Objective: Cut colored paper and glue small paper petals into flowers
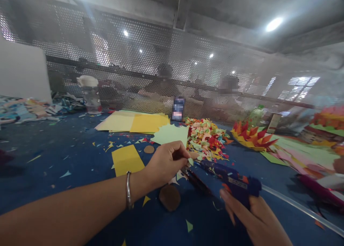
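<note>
My right hand [249,213] is wrapped round the handle of a dark blue glue gun [236,183]. A long clear glue stick [301,206] juts from its back end. The gun's nozzle points left, close to the fingertips of my left hand [170,161]. Thumb and forefinger of that hand pinch a small pale green paper piece [190,161], partly hidden by the fingers. Below them a dark, slim tool [197,181] lies on the blue table, its kind unclear. A round brown disc [170,198] rests nearer to me, and a smaller brown disc [149,149] lies beyond my left wrist.
A heap of colourful paper scraps [206,138] lies ahead, beside a pale green sheet [172,134]. Yellow sheets [150,123] lie behind, near a lidded bottle [90,95]. At right stands a red-and-yellow paper crown [251,138]. A perforated screen [139,70] runs across the back.
</note>
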`<state>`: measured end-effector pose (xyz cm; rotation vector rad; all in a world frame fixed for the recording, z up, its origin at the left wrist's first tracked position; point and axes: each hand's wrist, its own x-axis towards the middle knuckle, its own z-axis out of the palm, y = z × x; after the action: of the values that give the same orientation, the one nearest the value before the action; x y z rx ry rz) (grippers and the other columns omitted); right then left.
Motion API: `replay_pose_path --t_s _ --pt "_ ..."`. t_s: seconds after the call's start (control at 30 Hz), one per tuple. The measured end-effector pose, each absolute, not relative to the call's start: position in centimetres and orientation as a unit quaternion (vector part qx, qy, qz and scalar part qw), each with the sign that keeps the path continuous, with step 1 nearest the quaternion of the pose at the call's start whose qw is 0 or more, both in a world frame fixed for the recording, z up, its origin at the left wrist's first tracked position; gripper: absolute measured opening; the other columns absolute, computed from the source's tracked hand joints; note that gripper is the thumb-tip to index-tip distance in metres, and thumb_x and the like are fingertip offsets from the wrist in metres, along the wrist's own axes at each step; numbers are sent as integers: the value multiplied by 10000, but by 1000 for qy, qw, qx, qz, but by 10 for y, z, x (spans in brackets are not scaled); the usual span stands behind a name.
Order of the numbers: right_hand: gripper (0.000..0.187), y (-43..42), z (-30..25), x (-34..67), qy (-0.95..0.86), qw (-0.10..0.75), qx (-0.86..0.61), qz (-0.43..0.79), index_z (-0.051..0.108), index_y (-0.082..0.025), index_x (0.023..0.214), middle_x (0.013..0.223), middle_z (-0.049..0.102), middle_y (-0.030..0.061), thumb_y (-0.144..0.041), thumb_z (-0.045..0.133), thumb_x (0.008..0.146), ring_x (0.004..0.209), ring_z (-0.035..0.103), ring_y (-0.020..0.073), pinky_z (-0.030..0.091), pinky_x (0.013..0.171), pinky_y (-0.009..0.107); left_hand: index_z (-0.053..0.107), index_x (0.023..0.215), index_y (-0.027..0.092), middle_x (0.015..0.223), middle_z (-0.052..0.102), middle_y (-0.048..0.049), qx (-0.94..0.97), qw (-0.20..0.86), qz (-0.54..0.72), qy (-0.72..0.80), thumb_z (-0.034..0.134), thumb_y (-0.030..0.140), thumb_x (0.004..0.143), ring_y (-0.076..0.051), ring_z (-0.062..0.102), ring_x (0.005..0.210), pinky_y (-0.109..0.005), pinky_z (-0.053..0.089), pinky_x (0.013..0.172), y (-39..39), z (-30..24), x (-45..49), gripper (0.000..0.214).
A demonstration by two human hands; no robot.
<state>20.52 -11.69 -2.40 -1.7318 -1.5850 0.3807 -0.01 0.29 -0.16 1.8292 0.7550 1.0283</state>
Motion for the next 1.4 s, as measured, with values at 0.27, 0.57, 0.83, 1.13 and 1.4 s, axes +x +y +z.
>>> replay_pose_path --t_s 0.27,0.57,0.83,1.13,1.4 --pt "540 -115 -17 201 -579 413 -665 225 432 -201 436 474 471 2 -565 464 834 517 510 147 384 466 222 509 765 198 648 539 32 702 474 464 260 594 190 717 -104 511 613 -236 412 595 5 -2 1 98" --pt "346 -102 0 227 -326 549 -526 562 509 -165 585 460 428 -44 -393 561 841 356 328 48 269 317 133 586 938 179 668 614 -10 665 526 439 297 662 365 739 -137 580 622 -277 472 630 9 2 -1 283" --pt "106 -96 11 262 -279 516 -636 501 611 -162 801 620 616 2 -265 634 792 459 543 89 439 389 153 617 828 182 677 620 -18 619 574 433 317 694 301 683 -152 600 669 -280 468 655 9 4 -1 203" --pt "300 -83 16 274 -401 415 -680 452 600 -151 636 545 609 6 -410 634 784 427 536 87 416 374 165 616 801 179 665 622 -13 613 585 429 313 698 301 676 -152 610 664 -290 466 663 10 0 -2 193" --pt "357 -74 16 295 -572 236 -765 178 549 -207 556 415 470 -41 -512 624 726 351 484 134 324 359 233 627 775 166 663 616 -12 612 584 427 319 720 293 642 -142 600 636 -270 461 623 9 3 -1 205"
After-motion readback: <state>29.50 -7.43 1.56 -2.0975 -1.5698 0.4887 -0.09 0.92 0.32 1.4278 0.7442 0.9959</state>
